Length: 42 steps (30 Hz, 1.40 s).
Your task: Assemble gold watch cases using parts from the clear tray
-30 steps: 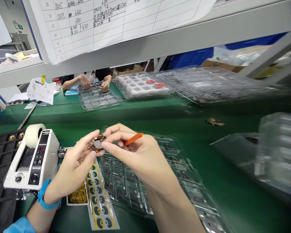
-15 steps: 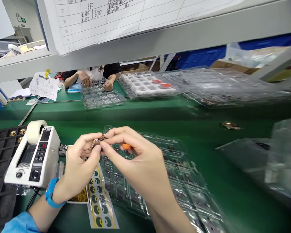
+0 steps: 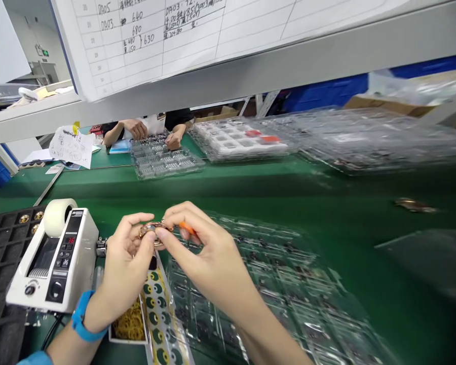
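Both hands meet over the green bench around a small round copper-coloured metal part [image 3: 152, 229], which looks like a watch case. My left hand [image 3: 127, 258] is closed, its thumb and fingers pinching the left side of the part. On the other side, the thumb and fingertips of my right hand [image 3: 201, 248] press against the same part. An orange piece [image 3: 188, 228] shows among the right fingers; its kind is unclear. Below the hands lie a sheet of yellow and green stickers [image 3: 160, 317] and a clear compartment tray [image 3: 289, 284] of small parts.
A white tape dispenser [image 3: 66, 263] stands left, near a black tray [image 3: 0, 284]. Yellow rubber bands fill a small box [image 3: 129, 324]. Another copper-coloured part [image 3: 414, 205] lies right. Across the bench, a co-worker's hands [image 3: 137, 129] work over a clear tray [image 3: 167, 162]. A shelf edge [image 3: 251, 76] crosses above.
The view has shifted, so the bench items appear lower. The part between my hands has turned and shows more of its round rim. Both hands keep their grip.
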Tool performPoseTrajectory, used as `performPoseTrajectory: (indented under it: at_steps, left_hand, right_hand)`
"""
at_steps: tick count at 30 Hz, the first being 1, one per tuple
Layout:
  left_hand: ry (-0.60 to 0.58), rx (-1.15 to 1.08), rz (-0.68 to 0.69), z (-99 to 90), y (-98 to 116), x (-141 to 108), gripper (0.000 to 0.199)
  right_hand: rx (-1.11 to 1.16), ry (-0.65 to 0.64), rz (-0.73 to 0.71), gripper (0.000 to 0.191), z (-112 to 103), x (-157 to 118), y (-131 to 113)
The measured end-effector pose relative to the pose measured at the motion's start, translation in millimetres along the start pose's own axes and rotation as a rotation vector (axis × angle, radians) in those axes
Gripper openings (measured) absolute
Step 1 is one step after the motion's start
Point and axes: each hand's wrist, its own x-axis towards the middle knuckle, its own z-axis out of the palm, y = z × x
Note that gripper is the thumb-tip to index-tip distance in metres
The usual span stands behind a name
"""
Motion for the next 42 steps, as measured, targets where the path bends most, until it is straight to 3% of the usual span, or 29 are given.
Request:
performPoseTrajectory:
  at_steps: [4, 6, 8, 14, 18, 22, 26, 32, 42]
  left_hand:
    - [-0.029, 0.503, 0.196, -13.7, 4, 4, 0.011]
    - [-0.005, 0.638, 0.264, -18.5, 9, 5, 0.013]
    - [0.006, 0.600, 0.230, -20.3, 13, 6, 0.014]
    - [0.057, 0.165, -0.075, -16.1, 20, 8, 0.011]
    - [0.071, -0.070, -0.196, -13.8, 24, 5, 0.020]
    - [-0.016, -0.231, -0.245, -11.0, 26, 0, 0.021]
    - [-0.012, -0.195, -0.166, -5.8, 23, -4, 0.009]
    - [0.093, 0.080, 0.104, -0.3, 17, -7, 0.024]
    - [0.092, 0.207, 0.188, 0.0, 17, -8, 0.028]
  right_hand:
    - [-0.051, -0.016, -0.095, 0.018, 5, 0, 6]
    - [-0.107, -0.030, -0.162, 0.016, 7, -1, 7]
    - [-0.161, 0.005, -0.232, 0.009, 7, -4, 4]
    - [-0.390, 0.285, -0.488, 0.014, 9, -19, -10]
    - [-0.463, 0.296, -0.518, 0.014, 11, -19, -7]
    - [-0.417, 0.263, -0.521, 0.017, 10, -11, 0]
    - [-0.368, 0.264, -0.491, 0.016, 10, -8, 2]
    - [-0.346, 0.232, -0.492, 0.017, 8, -9, 3]
    - [-0.386, 0.192, -0.550, 0.018, 4, -5, 7]
